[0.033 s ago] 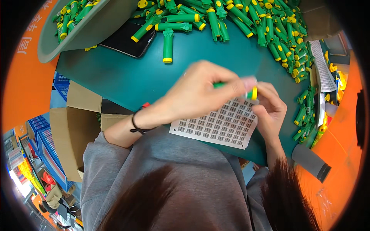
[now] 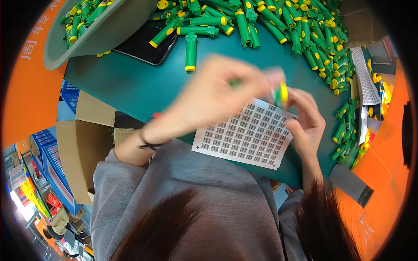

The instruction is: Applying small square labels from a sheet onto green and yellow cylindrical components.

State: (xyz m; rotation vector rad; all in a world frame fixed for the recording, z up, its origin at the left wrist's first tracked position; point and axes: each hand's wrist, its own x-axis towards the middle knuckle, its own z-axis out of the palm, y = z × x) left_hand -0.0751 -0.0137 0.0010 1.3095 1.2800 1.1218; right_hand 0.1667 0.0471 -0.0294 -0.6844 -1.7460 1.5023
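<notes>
My left hand reaches across the teal table, blurred, and grips a green plastic handle with a yellow end. My right hand meets it from the right, its fingertips pinched at the yellow end. Both hands hover just above a white sheet of small barcode stickers that lies flat at the table's near edge. Most of the green handle is hidden by my left fingers. A black band circles my left wrist.
A heap of the same green and yellow handles covers the far and right table; one handle lies apart. A grey bowl, a black phone, a second sticker sheet, a cardboard box and blue crates surround it.
Hardly anything differs: my left hand is now blurred with motion and the yellow end sits slightly higher over the sticker sheet.
</notes>
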